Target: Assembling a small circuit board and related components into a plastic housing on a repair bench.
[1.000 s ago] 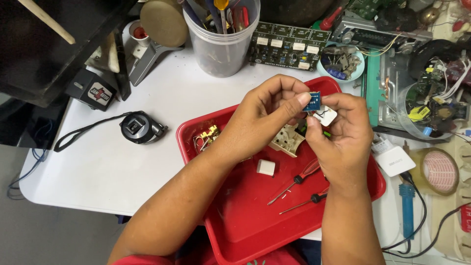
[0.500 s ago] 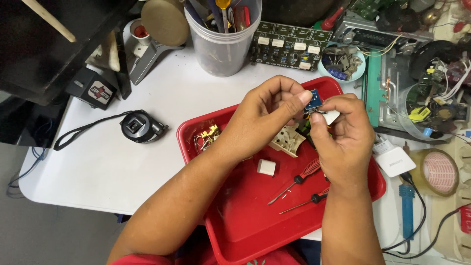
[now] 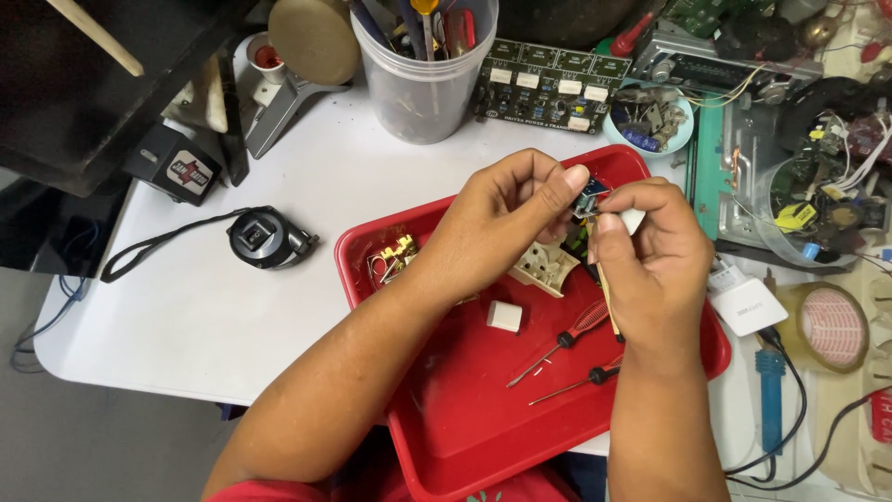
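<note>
My left hand (image 3: 506,218) and my right hand (image 3: 650,251) meet above a red tray (image 3: 446,428). Both pinch a small blue circuit board (image 3: 587,195) between fingertips. A white piece (image 3: 632,219) shows at my right fingers, partly hidden. Under the hands in the tray lie a beige plastic casing part (image 3: 542,267), a small white cube (image 3: 505,316), a bundle of yellow and metal parts (image 3: 395,256) and two red-handled screwdrivers (image 3: 567,339).
A clear cup of tools (image 3: 423,79), a green circuit board (image 3: 548,84) and a bowl of parts (image 3: 650,121) stand behind the tray. A tape measure (image 3: 265,237) lies left. A white adapter (image 3: 748,307), blue soldering iron (image 3: 769,395) and tape roll (image 3: 832,325) lie right.
My right hand has shifted its fingers over the small board, covering more of the white piece. The left hand has stayed almost still.
</note>
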